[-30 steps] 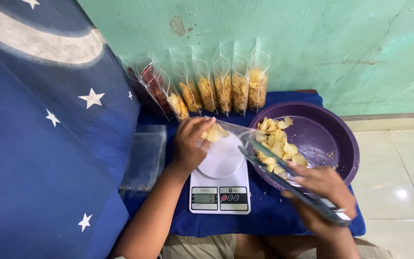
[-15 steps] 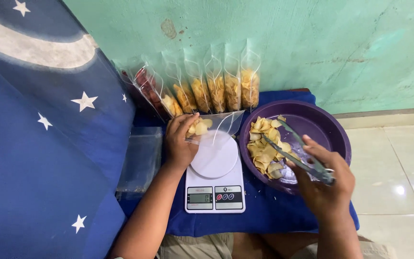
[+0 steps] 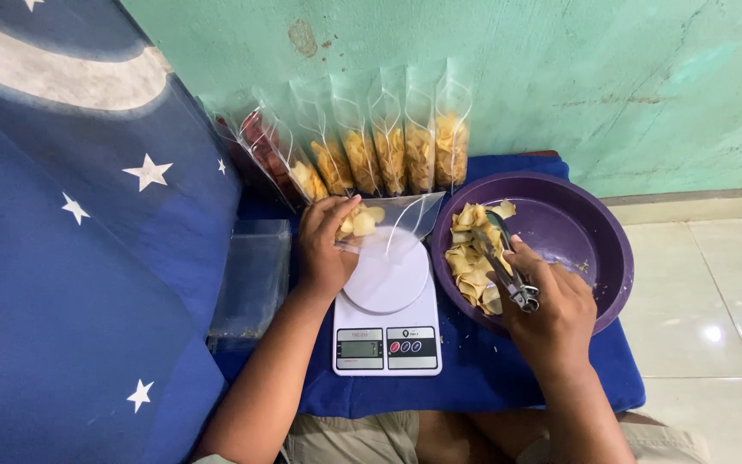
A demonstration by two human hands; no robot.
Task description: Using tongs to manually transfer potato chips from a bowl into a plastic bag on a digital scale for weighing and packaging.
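My left hand (image 3: 326, 242) holds a clear plastic pouch (image 3: 392, 220) with a few yellow chips in it, tipped on its side just above the round plate of a white kitchen scale (image 3: 386, 301). My right hand (image 3: 550, 305) grips metal tongs (image 3: 504, 258), whose tips reach down into the pile of yellow chips (image 3: 472, 258) at the left side of a purple basin (image 3: 590, 236).
Several filled clear pouches of chips (image 3: 388, 146) lean in a row against the green wall (image 3: 560, 77). A stack of empty clear pouches (image 3: 255, 279) lies left of the scale. A blue cloth (image 3: 474, 378) covers the low table; a blue starred fabric (image 3: 70, 258) rises at left. Tiled floor (image 3: 714, 318) at right.
My right hand has swung the tongs from the scale side into the basin, tips now in the chips. The pouch in my left hand has stayed over the scale.
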